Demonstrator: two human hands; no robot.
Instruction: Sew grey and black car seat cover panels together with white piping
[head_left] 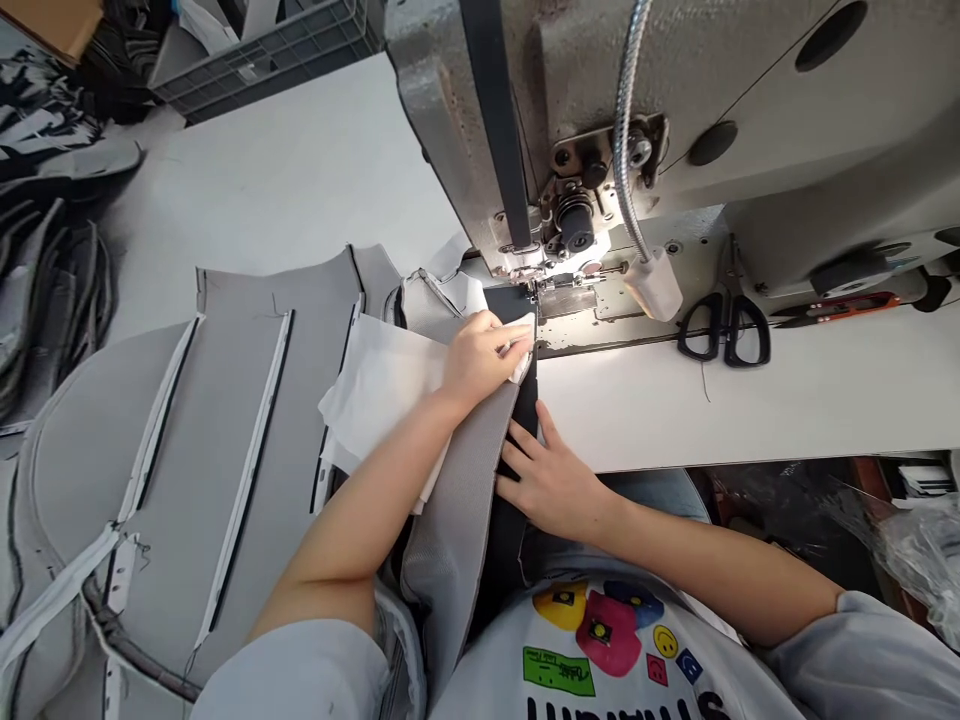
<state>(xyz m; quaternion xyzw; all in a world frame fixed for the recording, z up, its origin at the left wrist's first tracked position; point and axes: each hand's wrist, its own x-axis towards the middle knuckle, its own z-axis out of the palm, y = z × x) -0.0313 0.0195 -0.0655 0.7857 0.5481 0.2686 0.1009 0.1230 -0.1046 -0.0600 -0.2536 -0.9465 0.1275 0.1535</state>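
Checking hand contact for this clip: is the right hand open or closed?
Open: the right hand lies flat with its fingers spread, against the grey ribbed fabric beside the dark fabric, pinching nothing.

Black scissors (724,331) and red thread snips (836,311) lie on the sewing table (750,410).
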